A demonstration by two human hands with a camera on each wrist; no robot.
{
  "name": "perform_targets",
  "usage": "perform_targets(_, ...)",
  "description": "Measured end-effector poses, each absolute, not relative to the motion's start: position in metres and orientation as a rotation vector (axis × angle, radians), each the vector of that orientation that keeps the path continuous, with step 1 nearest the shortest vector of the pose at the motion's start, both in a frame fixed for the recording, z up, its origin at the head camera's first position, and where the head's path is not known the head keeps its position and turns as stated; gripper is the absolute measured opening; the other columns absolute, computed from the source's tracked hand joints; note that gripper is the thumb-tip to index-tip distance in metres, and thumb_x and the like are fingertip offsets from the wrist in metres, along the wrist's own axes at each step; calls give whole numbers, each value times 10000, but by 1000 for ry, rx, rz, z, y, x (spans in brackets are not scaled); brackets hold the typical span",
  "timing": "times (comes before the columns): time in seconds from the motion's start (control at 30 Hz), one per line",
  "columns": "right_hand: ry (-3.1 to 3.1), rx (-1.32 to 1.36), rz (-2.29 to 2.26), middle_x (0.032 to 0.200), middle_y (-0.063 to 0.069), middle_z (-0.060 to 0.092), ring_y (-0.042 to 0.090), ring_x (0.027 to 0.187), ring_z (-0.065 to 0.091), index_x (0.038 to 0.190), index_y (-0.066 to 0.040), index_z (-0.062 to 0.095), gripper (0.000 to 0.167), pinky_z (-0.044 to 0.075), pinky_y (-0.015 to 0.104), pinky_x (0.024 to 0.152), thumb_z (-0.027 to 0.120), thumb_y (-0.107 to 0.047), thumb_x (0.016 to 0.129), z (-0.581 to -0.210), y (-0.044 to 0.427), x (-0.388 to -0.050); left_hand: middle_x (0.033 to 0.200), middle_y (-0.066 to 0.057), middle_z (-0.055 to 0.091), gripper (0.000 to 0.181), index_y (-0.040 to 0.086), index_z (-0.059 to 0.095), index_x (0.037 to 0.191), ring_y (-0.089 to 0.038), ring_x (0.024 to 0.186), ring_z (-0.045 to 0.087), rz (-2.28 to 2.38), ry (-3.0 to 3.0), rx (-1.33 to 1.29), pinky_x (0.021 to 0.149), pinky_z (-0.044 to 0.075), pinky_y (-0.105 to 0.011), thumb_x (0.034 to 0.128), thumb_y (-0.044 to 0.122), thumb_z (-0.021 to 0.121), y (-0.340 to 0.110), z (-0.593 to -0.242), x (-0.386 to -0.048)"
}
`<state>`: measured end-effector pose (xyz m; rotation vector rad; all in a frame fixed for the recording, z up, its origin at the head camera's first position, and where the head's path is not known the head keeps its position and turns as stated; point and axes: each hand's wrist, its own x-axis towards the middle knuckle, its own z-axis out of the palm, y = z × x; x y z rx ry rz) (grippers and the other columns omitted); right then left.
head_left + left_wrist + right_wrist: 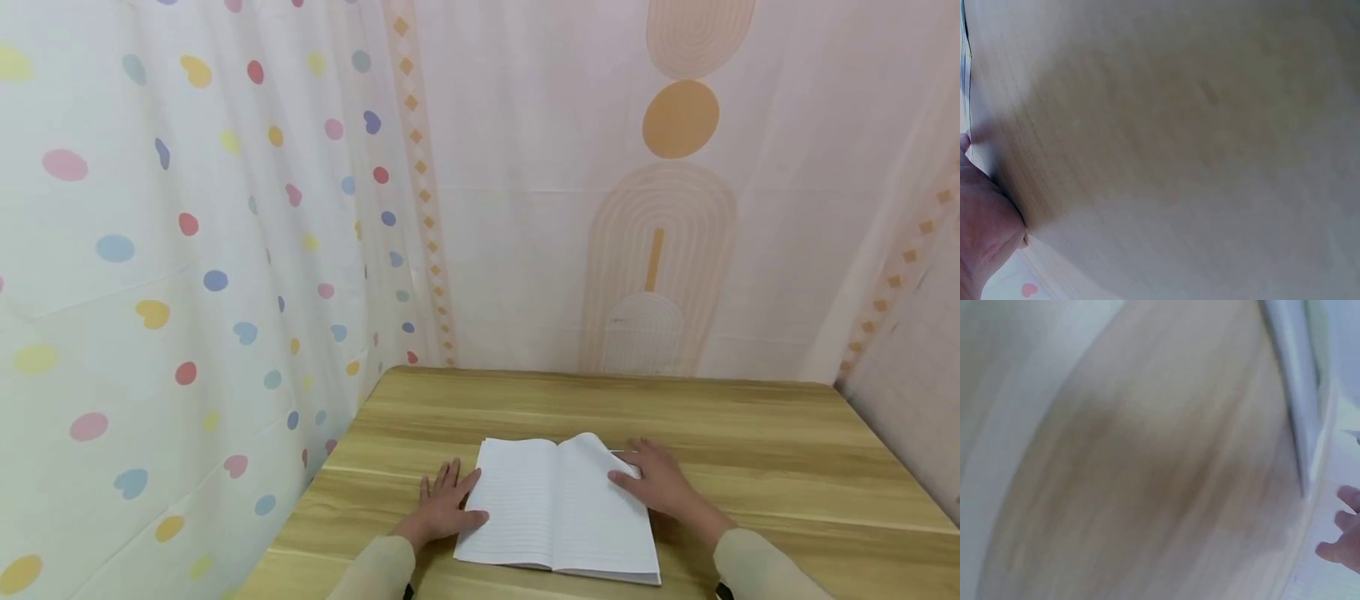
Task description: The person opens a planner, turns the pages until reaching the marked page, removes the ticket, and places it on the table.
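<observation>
An open notebook [517,500] with white ruled pages lies on the wooden table. My left hand [447,508] rests at its left edge, fingers spread and the thumb on the left page. At the upper right corner, my right hand [660,482] pinches the right page [592,500], thumb on top and fingers beyond the edge. That page bows up near its top, and a lower sheet shows beneath. The left wrist view catches part of the left hand [988,231] at its border. In the right wrist view, fingertips of the right hand [1344,540] show near the notebook's edge [1294,375].
The wood-grain table [750,433] extends behind the notebook and to both sides. A dotted curtain [187,292] hangs along the left, and a patterned curtain [517,250] hangs behind the far edge. Both wrist views are mostly blurred tabletop.
</observation>
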<state>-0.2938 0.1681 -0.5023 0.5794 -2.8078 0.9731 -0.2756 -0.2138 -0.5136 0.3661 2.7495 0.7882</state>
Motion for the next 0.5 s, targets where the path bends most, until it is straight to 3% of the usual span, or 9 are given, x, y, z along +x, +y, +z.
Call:
perform_targets(0.2,-2748,444,1451,1402,205,547,396,1286,507,1404,-45,559,550,405,556,1037,547,-431,1012,-485,150,-289,1615,-287,34,815,104,341,1552,-457,1482,-42,817,2732,357,1090,-121,-678,905,499,640,-214,-513,-276)
perform_targets(0.4,-2606,459,1688,1560,231,312,413,1402,344,1546,-40,322,595,306,537,1113,452,-367,1065,-474,131,-281,1616,-284,39,825,113,343,1553,-453,1484,-30,795,2745,362,1094,-104,-681,900,526,633,-215,-517,-277)
perform_targets(0.5,-2550,439,1851,1576,257,266,444,1350,413,1591,-91,193,617,440,520,1020,398,-368,1080,-472,122,-275,1617,-282,39,828,117,343,1554,-451,1484,-30,797,2746,361,1095,-104,-678,898,531,633,-215,-518,-278)
